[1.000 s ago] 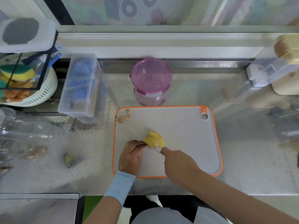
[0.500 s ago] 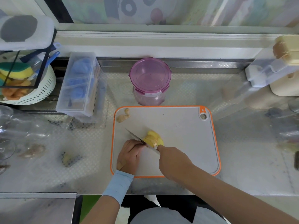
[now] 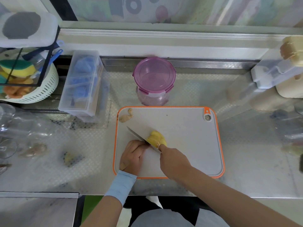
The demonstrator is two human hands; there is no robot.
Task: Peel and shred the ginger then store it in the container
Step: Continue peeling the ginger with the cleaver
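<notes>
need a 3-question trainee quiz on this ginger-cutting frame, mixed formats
1. True or false: the round purple-lidded plastic container has its lid off.
2. Multiple choice: the right hand grips A) the steel knife B) a peeler C) a sponge.
3. Fill in: the peeled yellow ginger piece lies on the grey cutting board whose rim is ____.
Key: 1 false; 2 A; 3 orange.
</notes>
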